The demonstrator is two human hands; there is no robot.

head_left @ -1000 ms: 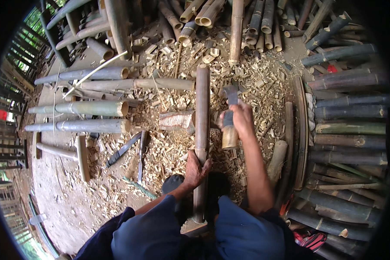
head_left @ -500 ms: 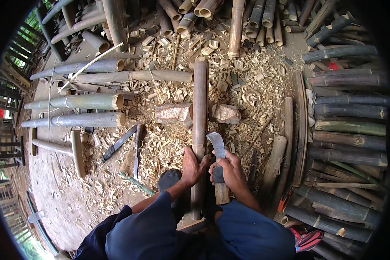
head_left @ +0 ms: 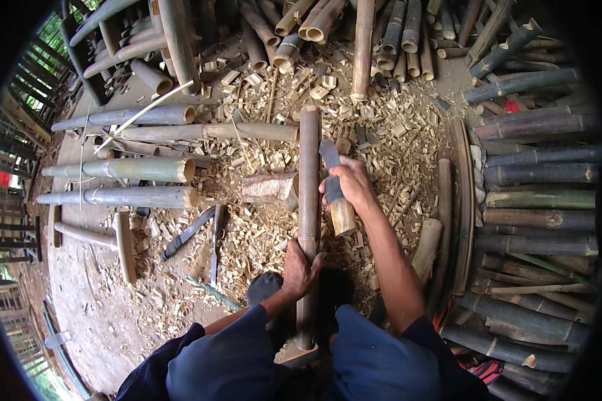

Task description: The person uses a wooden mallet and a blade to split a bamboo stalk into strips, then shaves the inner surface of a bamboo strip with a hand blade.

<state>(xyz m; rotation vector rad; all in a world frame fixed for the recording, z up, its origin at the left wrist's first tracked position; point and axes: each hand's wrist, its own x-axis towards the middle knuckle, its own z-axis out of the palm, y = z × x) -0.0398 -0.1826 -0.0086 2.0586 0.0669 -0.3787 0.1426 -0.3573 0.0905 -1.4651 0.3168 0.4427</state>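
Note:
A brown bamboo pole [head_left: 309, 180] stretches away from me between my knees, its middle resting across a chopped log block [head_left: 269, 188]. My left hand [head_left: 299, 271] is wrapped round the near part of the pole, just below a node ring. Farther up, at the pole's right side, my right hand [head_left: 352, 186] grips a curved-bladed billhook [head_left: 342, 217] with a wooden handle and a dark wrapped band. Its blade points away from me, close beside the pole; whether it touches cannot be told. The right hand and billhook hide the block's right part.
Pale bamboo chips [head_left: 261, 230] litter the ground. Left of me lie a dark-handled knife [head_left: 187, 234], a second long tool [head_left: 217, 244] and a T-shaped wooden piece [head_left: 124, 247]. Cut bamboo poles [head_left: 120, 196] lie farther left; a large bamboo stack [head_left: 542, 172] lines the right.
My right hand has carried the billhook forward along the pole, away from my knees. My left hand keeps its place on the pole. The whole view has shifted slightly.

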